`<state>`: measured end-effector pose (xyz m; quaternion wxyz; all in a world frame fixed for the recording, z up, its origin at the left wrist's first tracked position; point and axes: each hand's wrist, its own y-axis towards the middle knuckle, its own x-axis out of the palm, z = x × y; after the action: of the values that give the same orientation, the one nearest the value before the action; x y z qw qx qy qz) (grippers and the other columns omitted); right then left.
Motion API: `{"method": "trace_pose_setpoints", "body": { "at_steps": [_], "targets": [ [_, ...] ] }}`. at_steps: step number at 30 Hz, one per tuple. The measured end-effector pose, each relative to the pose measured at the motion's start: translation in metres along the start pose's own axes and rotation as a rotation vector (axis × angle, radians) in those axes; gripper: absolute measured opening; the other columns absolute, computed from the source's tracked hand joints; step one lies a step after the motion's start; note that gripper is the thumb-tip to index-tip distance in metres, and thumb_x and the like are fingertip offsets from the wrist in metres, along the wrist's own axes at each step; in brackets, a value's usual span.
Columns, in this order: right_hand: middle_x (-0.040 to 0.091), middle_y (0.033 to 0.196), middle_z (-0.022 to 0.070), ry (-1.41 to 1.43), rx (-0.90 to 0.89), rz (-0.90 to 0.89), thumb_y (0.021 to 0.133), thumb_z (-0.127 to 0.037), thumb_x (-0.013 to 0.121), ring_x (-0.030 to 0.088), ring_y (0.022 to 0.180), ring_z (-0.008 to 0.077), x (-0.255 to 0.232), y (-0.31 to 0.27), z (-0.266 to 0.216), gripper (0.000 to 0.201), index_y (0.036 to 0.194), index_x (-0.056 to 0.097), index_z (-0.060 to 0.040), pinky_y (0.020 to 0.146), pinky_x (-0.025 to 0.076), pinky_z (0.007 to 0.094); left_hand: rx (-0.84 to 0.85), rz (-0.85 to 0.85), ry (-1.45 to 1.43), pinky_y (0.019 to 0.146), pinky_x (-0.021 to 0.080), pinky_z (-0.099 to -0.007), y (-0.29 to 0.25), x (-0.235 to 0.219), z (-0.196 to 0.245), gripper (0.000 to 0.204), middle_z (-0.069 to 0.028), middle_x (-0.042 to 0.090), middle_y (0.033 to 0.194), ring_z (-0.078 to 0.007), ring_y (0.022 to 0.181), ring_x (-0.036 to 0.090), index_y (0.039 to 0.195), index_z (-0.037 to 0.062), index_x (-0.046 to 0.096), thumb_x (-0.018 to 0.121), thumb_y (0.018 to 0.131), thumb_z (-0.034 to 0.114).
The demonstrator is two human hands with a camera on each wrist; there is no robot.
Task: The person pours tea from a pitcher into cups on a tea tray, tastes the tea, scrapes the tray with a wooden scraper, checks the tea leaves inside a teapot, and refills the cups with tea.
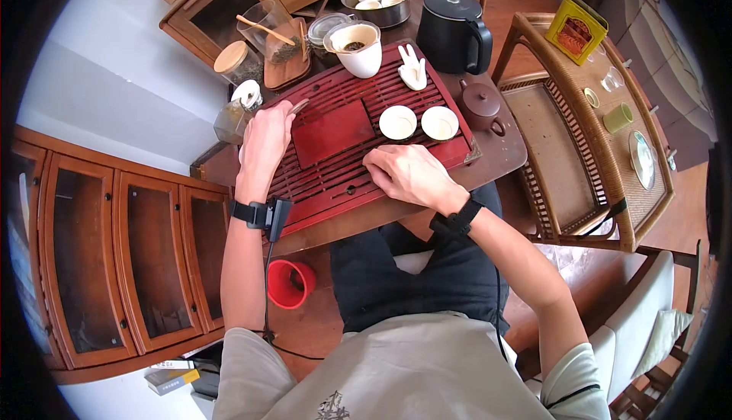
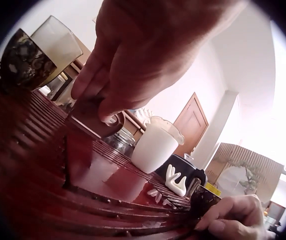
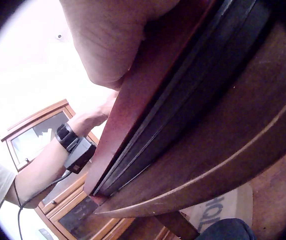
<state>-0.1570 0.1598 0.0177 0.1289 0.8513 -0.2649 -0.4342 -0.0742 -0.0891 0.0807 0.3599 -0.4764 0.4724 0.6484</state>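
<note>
My left hand (image 1: 265, 136) is over the left side of the red slatted tea tray (image 1: 332, 134). Its thumb and fingers pinch a small, flat brown piece (image 2: 90, 119) with a straight edge and a rounded end; much of it is hidden behind the fingers. Loosely curled, my right hand (image 1: 412, 176) rests at the tray's near edge and holds nothing. Just beyond it stand two white cups, a left cup (image 1: 398, 123) and a right cup (image 1: 440, 123). A white hand-shaped ornament (image 1: 412, 68) and a white pitcher (image 1: 360, 58) with a strainer on top sit toward the tray's back.
Behind the tray are a black kettle (image 1: 451, 35), a metal bowl (image 1: 389, 14) of white cups and a glass jar (image 1: 238, 63). A brown teapot (image 1: 480, 107) is at the right. A patterned cup (image 2: 25, 62) stands left. Below is a red bin (image 1: 290, 283).
</note>
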Motion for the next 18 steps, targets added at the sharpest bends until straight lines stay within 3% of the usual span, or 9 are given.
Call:
{"method": "trace_pose_setpoints", "body": {
  "at_steps": [4, 10, 12, 14, 18],
  "targets": [
    [0.064, 0.081, 0.0147, 0.000, -0.007, -0.001, 0.083, -0.010, 0.058, 0.064, 0.075, 0.0349, -0.001, 0.000, 0.000, 0.009, 0.085, 0.058, -0.0014, 0.068, 0.053, 0.0435, 0.027, -0.001, 0.030, 0.065, 0.049, -0.0516, -0.016, 0.000, 0.007, 0.011, -0.0250, 0.062, 0.079, -0.0453, 0.079, 0.061, 0.099, 0.0044, 0.059, 0.056, 0.092, 0.012],
    [0.064, 0.081, 0.0150, -0.005, 0.015, -0.003, 0.083, -0.011, 0.058, 0.064, 0.076, 0.0352, 0.000, 0.001, -0.001, 0.010, 0.085, 0.059, -0.0011, 0.069, 0.053, 0.0441, 0.103, 0.006, 0.017, 0.065, 0.048, -0.0504, -0.052, -0.003, 0.025, 0.012, -0.0253, 0.060, 0.086, -0.0450, 0.081, 0.060, 0.097, 0.0001, 0.053, 0.049, 0.086, -0.004],
    [0.064, 0.081, 0.0150, 0.000, 0.012, 0.007, 0.083, -0.011, 0.059, 0.064, 0.076, 0.0353, 0.000, 0.000, -0.001, 0.010, 0.085, 0.059, -0.0012, 0.068, 0.053, 0.0443, 0.105, -0.032, 0.055, 0.068, 0.053, -0.0461, -0.064, -0.008, 0.032, 0.025, -0.0193, 0.063, 0.086, -0.0383, 0.081, 0.064, 0.098, 0.0015, 0.054, 0.055, 0.075, -0.010],
    [0.064, 0.081, 0.0149, -0.013, 0.006, 0.009, 0.084, -0.011, 0.059, 0.064, 0.076, 0.0352, 0.000, 0.001, -0.002, 0.010, 0.085, 0.059, -0.0013, 0.068, 0.053, 0.0444, 0.192, 0.020, 0.009, 0.070, 0.054, -0.0439, -0.080, -0.011, 0.043, 0.026, -0.0181, 0.064, 0.089, -0.0355, 0.081, 0.065, 0.097, 0.0013, 0.056, 0.054, 0.075, -0.011],
    [0.064, 0.081, 0.0149, -0.010, 0.016, 0.008, 0.084, -0.011, 0.059, 0.064, 0.076, 0.0354, 0.000, 0.001, -0.002, 0.010, 0.086, 0.060, -0.0014, 0.068, 0.053, 0.0445, 0.212, 0.036, 0.001, 0.071, 0.055, -0.0429, -0.102, -0.014, 0.055, 0.025, -0.0180, 0.065, 0.091, -0.0344, 0.083, 0.066, 0.095, 0.0011, 0.056, 0.057, 0.073, -0.010]
  ]
}}
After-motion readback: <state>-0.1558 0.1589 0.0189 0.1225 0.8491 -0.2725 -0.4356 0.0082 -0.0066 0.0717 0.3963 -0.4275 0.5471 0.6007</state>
